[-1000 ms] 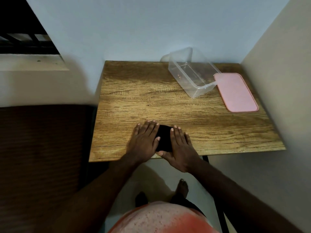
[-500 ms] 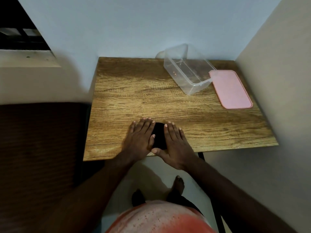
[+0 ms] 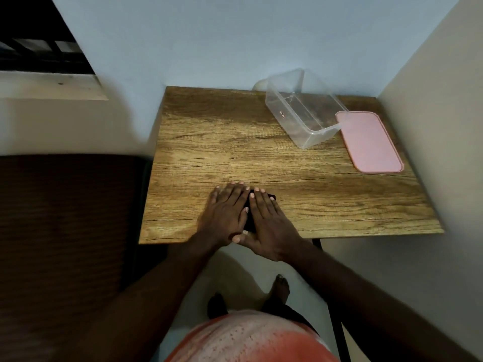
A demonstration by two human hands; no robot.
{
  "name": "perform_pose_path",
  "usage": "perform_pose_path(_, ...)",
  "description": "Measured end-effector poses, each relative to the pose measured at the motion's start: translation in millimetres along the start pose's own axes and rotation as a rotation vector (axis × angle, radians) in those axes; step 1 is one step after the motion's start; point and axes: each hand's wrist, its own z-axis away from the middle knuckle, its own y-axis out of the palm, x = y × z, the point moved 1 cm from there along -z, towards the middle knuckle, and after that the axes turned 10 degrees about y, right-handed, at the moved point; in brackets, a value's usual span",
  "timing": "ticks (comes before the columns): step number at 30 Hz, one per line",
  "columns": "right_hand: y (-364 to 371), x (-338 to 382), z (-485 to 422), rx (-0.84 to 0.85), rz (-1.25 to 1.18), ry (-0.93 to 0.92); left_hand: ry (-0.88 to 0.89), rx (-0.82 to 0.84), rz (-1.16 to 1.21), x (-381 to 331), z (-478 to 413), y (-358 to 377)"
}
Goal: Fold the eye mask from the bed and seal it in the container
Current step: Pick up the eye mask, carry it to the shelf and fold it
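Note:
A black eye mask (image 3: 250, 220) lies near the front edge of the wooden table (image 3: 235, 152), almost wholly hidden under my hands. Only a dark strip between them and a corner by my right fingertips show. My left hand (image 3: 224, 212) lies flat, palm down, on its left part. My right hand (image 3: 269, 226) lies flat on its right part, and the thumbs touch at the table's edge. A clear plastic container (image 3: 287, 118) stands open at the back right of the table. Its pink lid (image 3: 368, 142) lies flat beside it, to the right.
A dark brown bed (image 3: 65, 231) fills the left, next to the table. Walls close in behind the table and on its right. My bare feet (image 3: 281, 286) stand on the floor under the table's front edge.
My two hands have slid closer together over the eye mask, so less of the black fabric shows between them. The container and lid have not moved.

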Motion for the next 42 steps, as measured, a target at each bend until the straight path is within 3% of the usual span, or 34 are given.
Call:
perform_pose_path(9, -0.2, -25.5, 2.3, -0.022, 0.002, 0.108, 0.025, -0.04, 0.011, 0.9, 1.5, 1.2)
perform_pose_path(16, 12.1, -25.9, 12.1, -0.025, -0.033, 0.068, 0.03, -0.037, 0.014, 0.0, 2.7, -0.4)
perform_pose_path(24, -23.1, -31.5, -24.4, -0.11, -0.363, 0.285, 0.047, -0.073, 0.095, 1.7, 3.2, -3.4)
perform_pose_path(30, -47.3, -36.3, -45.6, 0.185, -0.806, 0.455, -0.067, 0.134, 0.299, 3.2, -32.0, -41.5)
perform_pose_path(34, -62.5, -37.7, -51.6, 0.308, -0.816, 0.462, -0.266, 0.327, 0.607, 7.6, -57.7, -58.0)
perform_pose_path(37, -69.8, -36.6, -50.5, 0.288, -0.766, 0.434, -0.245, 0.396, 0.645, 14.7, -62.2, -64.0)
perform_pose_path(40, -79.5, -28.4, -50.2, 0.105, -0.712, 0.31, -0.29, 0.246, 0.75, 26.7, -55.8, -67.5)
perform_pose_path(42, -84.2, -19.6, -48.8, -0.063, -0.575, 0.165, -0.293, 0.005, 0.643, 27.4, -49.7, -74.4)
